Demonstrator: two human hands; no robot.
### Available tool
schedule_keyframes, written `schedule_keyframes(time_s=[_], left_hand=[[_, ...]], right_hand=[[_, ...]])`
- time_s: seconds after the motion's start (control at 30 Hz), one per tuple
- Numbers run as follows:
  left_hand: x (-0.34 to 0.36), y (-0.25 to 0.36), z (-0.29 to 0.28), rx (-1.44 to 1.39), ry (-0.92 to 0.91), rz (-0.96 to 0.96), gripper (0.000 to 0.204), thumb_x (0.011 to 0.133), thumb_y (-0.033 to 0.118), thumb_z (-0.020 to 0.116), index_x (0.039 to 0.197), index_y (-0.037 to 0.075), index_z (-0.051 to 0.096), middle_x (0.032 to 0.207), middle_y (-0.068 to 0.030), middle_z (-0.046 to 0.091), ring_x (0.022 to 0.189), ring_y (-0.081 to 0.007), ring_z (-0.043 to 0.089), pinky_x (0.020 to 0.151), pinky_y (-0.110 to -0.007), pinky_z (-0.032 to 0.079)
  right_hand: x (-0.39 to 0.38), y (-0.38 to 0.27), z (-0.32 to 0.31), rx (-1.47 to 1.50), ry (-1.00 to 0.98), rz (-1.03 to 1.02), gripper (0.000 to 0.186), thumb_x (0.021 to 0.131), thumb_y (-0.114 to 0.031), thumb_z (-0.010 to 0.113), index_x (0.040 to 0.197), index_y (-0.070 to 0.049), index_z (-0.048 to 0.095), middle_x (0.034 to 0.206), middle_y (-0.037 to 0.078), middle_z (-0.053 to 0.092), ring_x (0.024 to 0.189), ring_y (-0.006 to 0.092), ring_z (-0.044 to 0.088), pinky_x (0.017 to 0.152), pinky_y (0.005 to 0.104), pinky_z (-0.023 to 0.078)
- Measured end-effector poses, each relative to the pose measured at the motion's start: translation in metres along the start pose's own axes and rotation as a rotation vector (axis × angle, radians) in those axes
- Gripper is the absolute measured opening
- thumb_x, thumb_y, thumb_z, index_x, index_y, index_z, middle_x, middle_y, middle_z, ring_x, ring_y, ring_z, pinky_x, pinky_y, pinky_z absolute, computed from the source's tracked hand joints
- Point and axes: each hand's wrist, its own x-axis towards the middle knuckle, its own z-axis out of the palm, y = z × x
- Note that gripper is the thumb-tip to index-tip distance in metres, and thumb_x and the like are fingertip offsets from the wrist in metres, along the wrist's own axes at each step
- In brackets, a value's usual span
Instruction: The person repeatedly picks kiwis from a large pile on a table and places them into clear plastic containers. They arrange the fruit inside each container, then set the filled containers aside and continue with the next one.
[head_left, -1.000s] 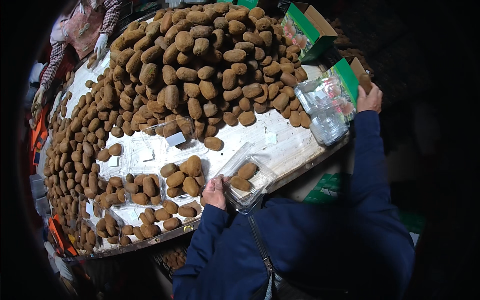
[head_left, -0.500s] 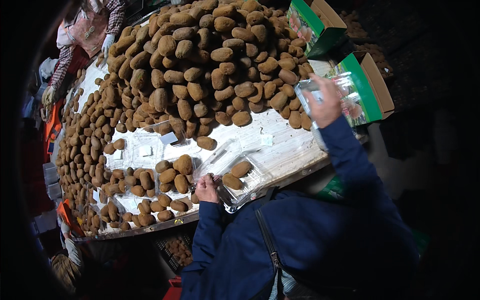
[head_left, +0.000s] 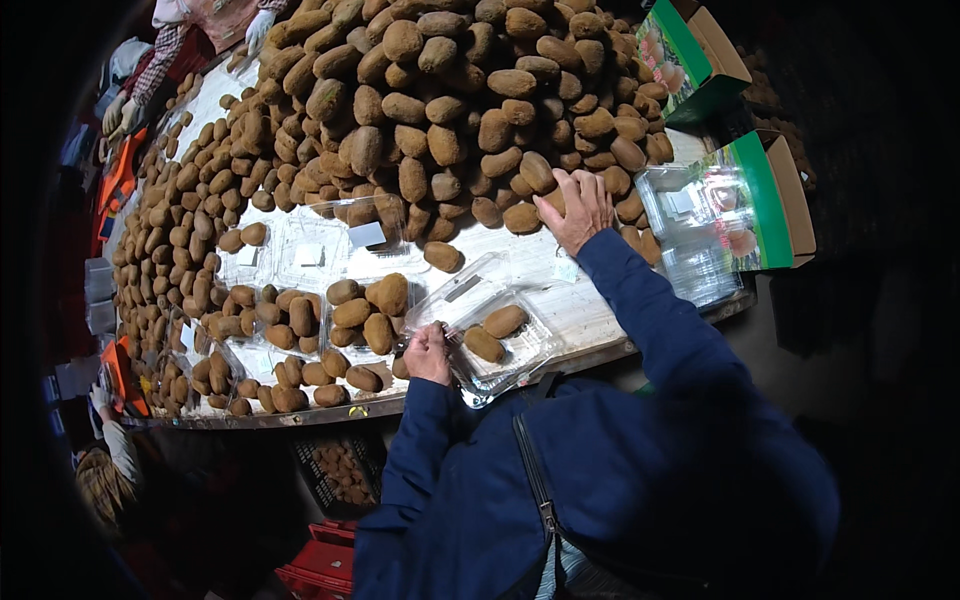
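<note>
My left hand (head_left: 429, 354) pinches the left side of an opened clear plastic clamshell box (head_left: 540, 345) at the table's near edge. Two brown kiwifruit (head_left: 485, 345) lie inside it. My right hand (head_left: 580, 210) reaches over the near foot of a large kiwifruit heap (head_left: 440, 110), its thumb and fingers apart and bent down at a kiwifruit (head_left: 537, 172). Whether it touches that fruit I cannot tell; its palm side is hidden. Left of my left hand, another clear box holds several kiwifruit (head_left: 378, 333).
Stacked clear boxes (head_left: 700, 265) stand at the table's right edge, beside green printed cartons (head_left: 750, 200). More clear boxes with white pads (head_left: 310, 255) lie left of centre. A gloved co-worker's hand (head_left: 260, 30) is at far left. A black crate (head_left: 340, 470) and a red crate (head_left: 320, 560) stand below.
My right hand has left the stacked clear boxes and moved left to the kiwifruit heap. My left hand stays at the clamshell box. The whole view has shifted slightly.
</note>
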Motion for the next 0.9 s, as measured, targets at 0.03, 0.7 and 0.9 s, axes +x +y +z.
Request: schedule_keyframes(time_s=[0.03, 0.7, 0.9], left_hand=[[-0.002, 0.003, 0.000, 0.077, -0.001, -0.014, 0.023, 0.100, 0.022, 0.061, 0.096, -0.001, 0.064, 0.086, -0.0031, 0.069, 0.075, -0.0074, 0.059, 0.071, -0.024, 0.048], [0.004, 0.026, 0.013, -0.097, -0.063, -0.155, 0.023, 0.100, 0.023, 0.061, 0.098, 0.001, 0.066, 0.087, -0.0069, 0.073, 0.074, -0.0076, 0.062, 0.069, -0.022, 0.048], [0.011, 0.031, 0.025, -0.180, -0.069, -0.196, 0.024, 0.100, 0.024, 0.060, 0.098, 0.000, 0.064, 0.089, -0.0084, 0.072, 0.078, -0.0124, 0.066, 0.077, -0.026, 0.052]], right_hand=[[-0.002, -0.006, 0.001, 0.032, -0.015, 0.050, 0.054, 0.076, -0.033, 0.081, 0.121, -0.011, 0.059, 0.103, 0.012, 0.050, 0.098, 0.0319, 0.051, 0.075, 0.0468, 0.047], [0.020, -0.014, 0.016, 0.221, -0.140, 0.228, 0.069, 0.084, -0.025, 0.077, 0.142, -0.007, 0.043, 0.119, 0.023, 0.063, 0.106, 0.0401, 0.063, 0.086, 0.0418, 0.053], [-0.012, -0.040, -0.066, 0.681, -0.265, 0.194, 0.073, 0.084, -0.015, 0.076, 0.144, 0.003, 0.037, 0.122, 0.028, 0.060, 0.107, 0.0327, 0.066, 0.091, 0.0385, 0.056]])
